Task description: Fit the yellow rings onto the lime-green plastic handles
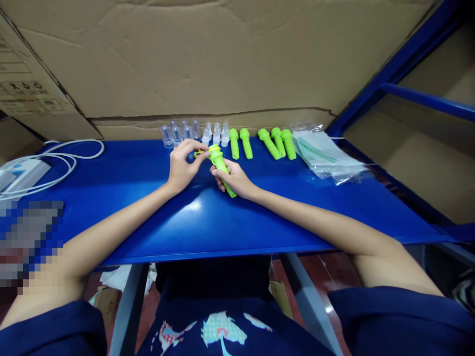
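Observation:
My right hand (237, 180) is wrapped round a lime-green, flashlight-shaped plastic piece (229, 190), tilted with its wide head up and away from me. At that head, the thumb and forefinger of my left hand (183, 165) pinch a small yellow strap or ring (198, 154), partly hidden by the fingers. Just behind my hands stand several clear plastic cups with caps (168, 137) and several whitish translucent cone-topped pieces (224, 134). More green flashlight-shaped pieces (246, 144) lie to the right of these, heads toward the back.
Clear plastic bags (326, 155) lie at the right back of the blue table (148, 242). On the left are a coiled white cable (72, 157) and a white box (31, 173). Cardboard (208, 54) walls the back; a blue metal frame (426, 99) rises at the right.

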A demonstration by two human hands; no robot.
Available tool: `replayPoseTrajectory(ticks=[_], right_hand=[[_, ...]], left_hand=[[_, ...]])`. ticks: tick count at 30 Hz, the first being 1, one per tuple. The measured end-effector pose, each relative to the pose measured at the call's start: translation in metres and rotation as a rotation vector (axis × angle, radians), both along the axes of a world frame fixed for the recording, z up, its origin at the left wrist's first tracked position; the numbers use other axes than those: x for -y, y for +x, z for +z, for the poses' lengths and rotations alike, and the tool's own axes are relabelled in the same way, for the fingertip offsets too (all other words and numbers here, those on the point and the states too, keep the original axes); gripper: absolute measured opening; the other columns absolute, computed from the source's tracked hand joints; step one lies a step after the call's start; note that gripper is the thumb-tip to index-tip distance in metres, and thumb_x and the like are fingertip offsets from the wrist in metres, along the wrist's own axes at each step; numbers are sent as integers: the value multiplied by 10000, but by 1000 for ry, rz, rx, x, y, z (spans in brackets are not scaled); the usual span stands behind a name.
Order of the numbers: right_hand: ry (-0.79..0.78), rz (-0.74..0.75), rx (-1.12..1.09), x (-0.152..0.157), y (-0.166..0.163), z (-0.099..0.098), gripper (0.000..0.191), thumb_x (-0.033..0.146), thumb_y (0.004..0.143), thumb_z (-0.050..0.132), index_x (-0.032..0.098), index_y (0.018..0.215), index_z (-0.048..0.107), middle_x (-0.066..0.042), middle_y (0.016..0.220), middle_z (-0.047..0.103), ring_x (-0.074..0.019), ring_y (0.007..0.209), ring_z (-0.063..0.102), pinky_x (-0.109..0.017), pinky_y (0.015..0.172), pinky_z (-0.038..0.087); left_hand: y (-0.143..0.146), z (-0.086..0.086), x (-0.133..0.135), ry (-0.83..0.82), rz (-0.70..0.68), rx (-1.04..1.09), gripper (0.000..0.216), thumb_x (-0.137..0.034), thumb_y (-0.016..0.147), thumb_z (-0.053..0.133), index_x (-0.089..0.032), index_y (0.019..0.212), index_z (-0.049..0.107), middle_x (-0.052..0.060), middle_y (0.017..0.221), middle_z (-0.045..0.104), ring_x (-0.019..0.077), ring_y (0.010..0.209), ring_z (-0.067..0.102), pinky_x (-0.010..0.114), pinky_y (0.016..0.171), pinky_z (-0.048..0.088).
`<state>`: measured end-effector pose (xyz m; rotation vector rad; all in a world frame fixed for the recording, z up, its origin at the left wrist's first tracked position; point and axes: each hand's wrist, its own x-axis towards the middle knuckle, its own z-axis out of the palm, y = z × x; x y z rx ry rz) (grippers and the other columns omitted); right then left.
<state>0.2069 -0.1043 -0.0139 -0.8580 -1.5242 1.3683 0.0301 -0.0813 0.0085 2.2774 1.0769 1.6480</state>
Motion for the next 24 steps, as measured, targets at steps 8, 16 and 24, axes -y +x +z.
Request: replayPoseTrajectory(ticks=[8, 16, 24], right_hand=[[-3, -30, 3, 0, -1, -2, 211, 311, 789, 650, 199, 877, 495, 103, 509, 523, -72, 352, 461, -202, 354, 374], [-28, -37, -2, 0, -2, -1, 211, 296, 783, 660, 201, 867, 491, 104, 500, 520, -70, 350, 460, -195, 350, 382], [-36, -37, -6, -1, -2, -1, 201, 284, 800, 662, 203, 871, 492, 105, 505, 515, -66, 350, 455, -190, 352, 386]], left_hand=[[-2, 0, -2, -24, 36, -88, 232, -446, 935, 648, -224, 889, 695, 34, 947, 752, 205, 921, 666, 367, 882, 473], [0, -9, -4, -40, 118, -161, 211, -438, 963, 613, -231, 957, 658, 28, 976, 721, 218, 901, 646, 416, 958, 380], [0, -14, -5, -35, 132, -176, 291, -513, 989, 541, -237, 999, 631, 42, 1009, 706, 232, 927, 641, 426, 988, 359]])
